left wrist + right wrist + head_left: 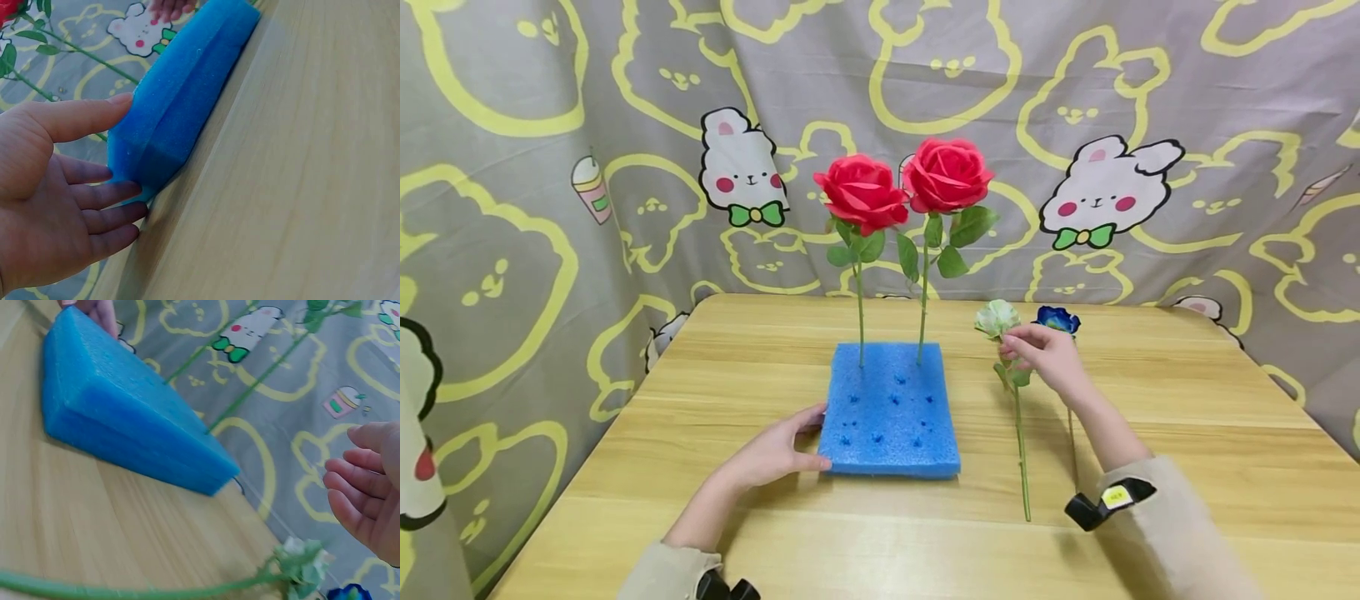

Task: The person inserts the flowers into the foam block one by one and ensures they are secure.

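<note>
A blue foam block lies on the table, with two red artificial roses standing upright in its far part. Along the block's left side, my left hand touches it with thumb and fingers extended; the left wrist view shows the same hand at the block's edge. My right hand hovers over a pale green-white artificial flower lying on the table. In the right wrist view, that hand is apart from the flower, fingers loosely bent and holding nothing.
A blue artificial flower lies to the right of the pale one, partly hidden by the right hand. Several small holes mark the foam's top. Behind the wooden table hangs a grey curtain with cartoon prints.
</note>
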The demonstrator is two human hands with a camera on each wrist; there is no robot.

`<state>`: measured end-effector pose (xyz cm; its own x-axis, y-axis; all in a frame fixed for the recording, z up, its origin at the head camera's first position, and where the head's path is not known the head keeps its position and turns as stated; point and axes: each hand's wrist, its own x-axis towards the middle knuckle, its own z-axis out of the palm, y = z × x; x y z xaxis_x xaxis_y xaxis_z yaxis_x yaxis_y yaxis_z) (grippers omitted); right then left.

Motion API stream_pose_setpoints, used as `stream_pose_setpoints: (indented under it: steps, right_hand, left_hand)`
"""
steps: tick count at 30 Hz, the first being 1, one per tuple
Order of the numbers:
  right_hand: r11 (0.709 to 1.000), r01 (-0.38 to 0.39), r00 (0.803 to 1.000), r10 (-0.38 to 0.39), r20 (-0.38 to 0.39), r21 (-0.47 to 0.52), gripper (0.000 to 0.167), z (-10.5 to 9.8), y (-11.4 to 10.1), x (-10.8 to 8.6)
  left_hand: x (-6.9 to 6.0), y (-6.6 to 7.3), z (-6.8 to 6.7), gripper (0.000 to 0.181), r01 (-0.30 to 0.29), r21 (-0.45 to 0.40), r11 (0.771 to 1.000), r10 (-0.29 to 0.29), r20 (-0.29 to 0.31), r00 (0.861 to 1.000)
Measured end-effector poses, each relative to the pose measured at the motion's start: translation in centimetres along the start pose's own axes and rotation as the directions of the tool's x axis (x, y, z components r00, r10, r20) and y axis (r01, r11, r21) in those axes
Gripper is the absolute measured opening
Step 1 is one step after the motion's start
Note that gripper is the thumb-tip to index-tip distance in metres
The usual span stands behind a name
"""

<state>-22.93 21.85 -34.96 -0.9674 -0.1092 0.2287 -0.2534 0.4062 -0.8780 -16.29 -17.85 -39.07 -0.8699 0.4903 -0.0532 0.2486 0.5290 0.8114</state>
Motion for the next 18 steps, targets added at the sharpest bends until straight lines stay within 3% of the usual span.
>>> stream_pose_setpoints:
  steps: [4,9,18]
  right_hand:
    - [0.999,-0.012,1.0,0.013,-0.019,0.029,0.04,-1.7,0.2,-1.1]
    - [0.999,-0.047,0.999,0.047,-0.012,-0.006,0.038,-3.1,0.8,-2.6]
    - [0.994,-0.11,0.994,0.11,0.023,-0.009,0.041,-3.6,2.5,-4.9]
  left_hand:
    - [0.0,0.0,-0.1,0.086,-0.004,-0.008,1.0,0.004,0.003,1.0]
    - [-0.1,0.1,0.0,0.086,0.004,-0.01,1.0,-0.004,0.002,1.0]
    - [-0.1,0.3,-0.1,0.086,0.001,-0.008,1.0,-0.001,0.002,1.0]
